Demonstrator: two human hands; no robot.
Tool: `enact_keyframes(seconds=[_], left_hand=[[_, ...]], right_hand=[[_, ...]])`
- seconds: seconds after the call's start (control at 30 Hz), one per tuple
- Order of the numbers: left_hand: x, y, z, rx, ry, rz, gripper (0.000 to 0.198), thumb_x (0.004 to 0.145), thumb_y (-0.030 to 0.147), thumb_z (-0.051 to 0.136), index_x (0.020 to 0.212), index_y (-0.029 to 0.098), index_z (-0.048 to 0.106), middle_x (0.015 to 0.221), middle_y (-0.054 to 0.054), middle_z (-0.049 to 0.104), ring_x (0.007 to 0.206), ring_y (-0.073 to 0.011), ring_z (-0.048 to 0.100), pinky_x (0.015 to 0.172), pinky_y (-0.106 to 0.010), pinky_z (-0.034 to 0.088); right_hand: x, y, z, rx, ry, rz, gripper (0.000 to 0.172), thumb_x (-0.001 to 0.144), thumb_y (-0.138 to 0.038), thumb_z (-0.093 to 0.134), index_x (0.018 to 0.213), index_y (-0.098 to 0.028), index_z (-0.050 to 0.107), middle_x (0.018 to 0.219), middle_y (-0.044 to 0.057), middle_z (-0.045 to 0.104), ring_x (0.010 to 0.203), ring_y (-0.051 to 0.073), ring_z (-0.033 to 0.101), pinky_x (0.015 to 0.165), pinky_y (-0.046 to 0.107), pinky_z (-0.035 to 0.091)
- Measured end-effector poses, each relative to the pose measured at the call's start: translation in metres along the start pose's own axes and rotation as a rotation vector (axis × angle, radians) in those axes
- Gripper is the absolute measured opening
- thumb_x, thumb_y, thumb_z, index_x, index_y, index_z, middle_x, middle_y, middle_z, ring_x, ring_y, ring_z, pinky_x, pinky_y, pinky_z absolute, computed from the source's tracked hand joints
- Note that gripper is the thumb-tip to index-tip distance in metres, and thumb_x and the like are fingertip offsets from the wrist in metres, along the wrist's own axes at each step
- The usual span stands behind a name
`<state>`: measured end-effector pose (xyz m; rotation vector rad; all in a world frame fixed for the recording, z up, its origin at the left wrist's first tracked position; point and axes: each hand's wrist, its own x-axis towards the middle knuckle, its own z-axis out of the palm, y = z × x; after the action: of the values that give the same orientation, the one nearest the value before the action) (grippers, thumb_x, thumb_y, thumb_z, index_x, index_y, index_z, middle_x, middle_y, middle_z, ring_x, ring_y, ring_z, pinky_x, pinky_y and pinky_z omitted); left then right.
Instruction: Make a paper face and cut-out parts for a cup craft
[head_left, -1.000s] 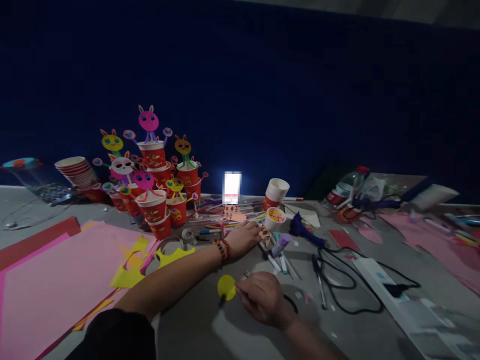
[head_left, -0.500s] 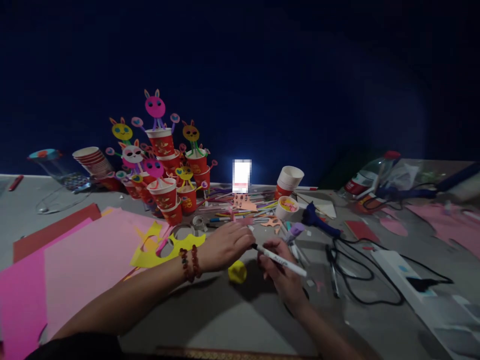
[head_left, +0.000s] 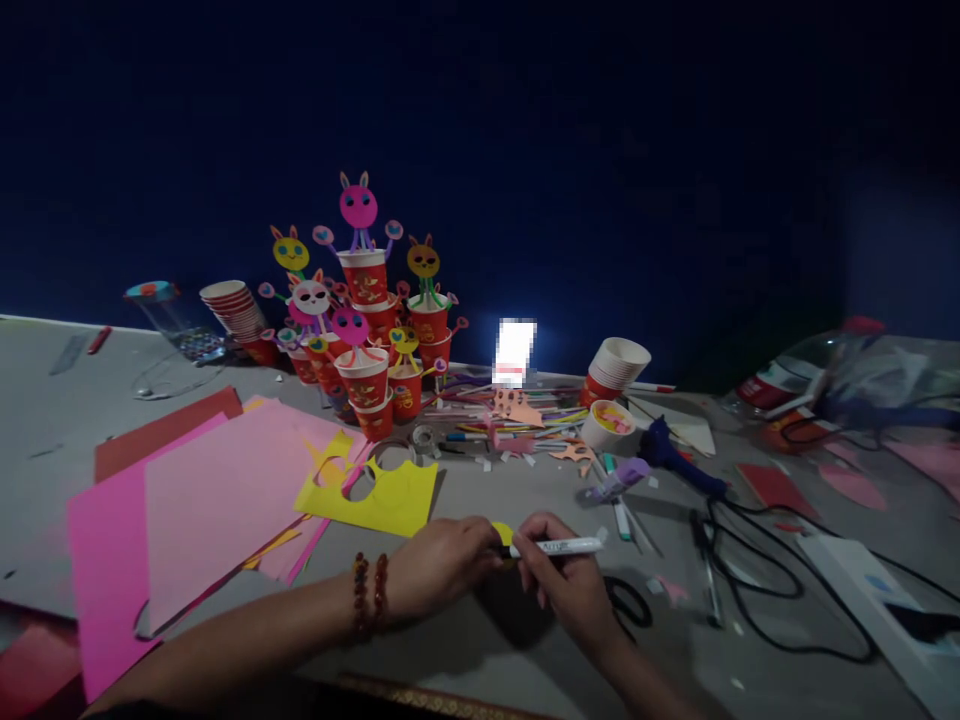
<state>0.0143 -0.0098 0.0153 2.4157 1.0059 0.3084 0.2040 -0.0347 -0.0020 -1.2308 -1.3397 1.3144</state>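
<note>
My right hand [head_left: 559, 575] is closed around a white marker [head_left: 574, 546] lying nearly level, its dark end towards the left. My left hand [head_left: 450, 560], with two beaded bracelets at the wrist, is closed at that end, its fingers on the marker's black cap [head_left: 504, 551]. Behind the fingers a yellow paper disc [head_left: 501, 528] shows in part; the hands hide the rest. Black scissors [head_left: 630, 605] lie beside my right hand, partly covered. A cut yellow sheet [head_left: 401, 497] lies beyond my left forearm.
Stacked red cups with paper animal figures [head_left: 365, 280] stand at the back. Pink paper sheets [head_left: 217, 500] lie left. A purple-capped tube [head_left: 626, 478], a blue glue gun [head_left: 679, 458], a black cable [head_left: 757, 640] and a white power strip [head_left: 862, 580] lie right.
The view has turned left, so the table things appear farther right. Both hands have come lower and nearer with the marker, now partly covering the yellow disc, and the marker is more level.
</note>
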Motion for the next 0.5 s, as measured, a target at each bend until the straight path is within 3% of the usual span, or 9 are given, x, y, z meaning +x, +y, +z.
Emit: enact_keyframes(seconds=[0.13, 0.23, 0.3, 0.37, 0.43, 0.5], left_hand=[[-0.003, 0.0, 0.01, 0.013, 0.011, -0.057, 0.006, 0.096, 0.023, 0.05, 0.096, 0.02, 0.055, 0.088, -0.001, 0.068, 0.078, -0.018, 0.066, 0.064, -0.025, 0.044], [0.001, -0.008, 0.011, 0.068, 0.105, 0.019, 0.007, 0.094, 0.025, 0.054, 0.097, 0.02, 0.056, 0.089, -0.001, 0.068, 0.078, -0.0173, 0.065, 0.065, -0.025, 0.047], [0.01, -0.022, 0.003, 0.173, 0.202, 0.069, 0.014, 0.092, 0.028, 0.057, 0.104, 0.02, 0.057, 0.097, -0.004, 0.068, 0.086, -0.019, 0.064, 0.074, -0.027, 0.049], [0.025, -0.041, -0.01, 0.301, 0.284, 0.021, 0.014, 0.094, 0.024, 0.054, 0.106, 0.019, 0.059, 0.105, -0.008, 0.066, 0.099, -0.0232, 0.061, 0.087, -0.034, 0.048], [0.043, -0.062, -0.023, 0.343, 0.313, -0.037, 0.013, 0.094, 0.019, 0.051, 0.102, 0.018, 0.061, 0.105, -0.011, 0.066, 0.103, -0.0253, 0.06, 0.093, -0.04, 0.046], [0.06, -0.079, -0.032, 0.376, 0.335, -0.103, 0.012, 0.092, 0.015, 0.053, 0.099, 0.017, 0.062, 0.104, -0.012, 0.066, 0.104, -0.0266, 0.059, 0.093, -0.042, 0.046]], right_hand=[[0.001, 0.006, 0.008, -0.009, -0.061, 0.038, 0.039, 0.087, -0.059, 0.056, 0.078, -0.021, 0.055, 0.049, -0.008, 0.051, 0.035, 0.007, 0.04, 0.035, 0.017, 0.028], [0.005, 0.003, 0.003, -0.132, -0.062, -0.042, 0.035, 0.092, -0.054, 0.051, 0.078, -0.022, 0.055, 0.051, -0.007, 0.052, 0.036, 0.009, 0.044, 0.036, 0.019, 0.033], [0.01, -0.001, -0.009, -0.339, -0.008, -0.209, 0.03, 0.096, -0.045, 0.047, 0.08, -0.022, 0.058, 0.059, -0.003, 0.061, 0.045, 0.013, 0.055, 0.044, 0.022, 0.042], [0.018, -0.006, -0.026, -0.632, 0.059, -0.419, 0.021, 0.096, -0.035, 0.048, 0.091, -0.023, 0.064, 0.082, 0.004, 0.072, 0.073, 0.02, 0.068, 0.065, 0.029, 0.051], [0.026, -0.01, -0.041, -0.928, 0.036, -0.474, 0.019, 0.094, -0.025, 0.049, 0.103, -0.023, 0.065, 0.101, 0.009, 0.074, 0.092, 0.026, 0.068, 0.079, 0.036, 0.051], [0.033, -0.012, -0.05, -1.18, -0.004, -0.437, 0.022, 0.089, -0.014, 0.051, 0.103, -0.021, 0.066, 0.101, 0.01, 0.074, 0.095, 0.027, 0.067, 0.079, 0.036, 0.049]])
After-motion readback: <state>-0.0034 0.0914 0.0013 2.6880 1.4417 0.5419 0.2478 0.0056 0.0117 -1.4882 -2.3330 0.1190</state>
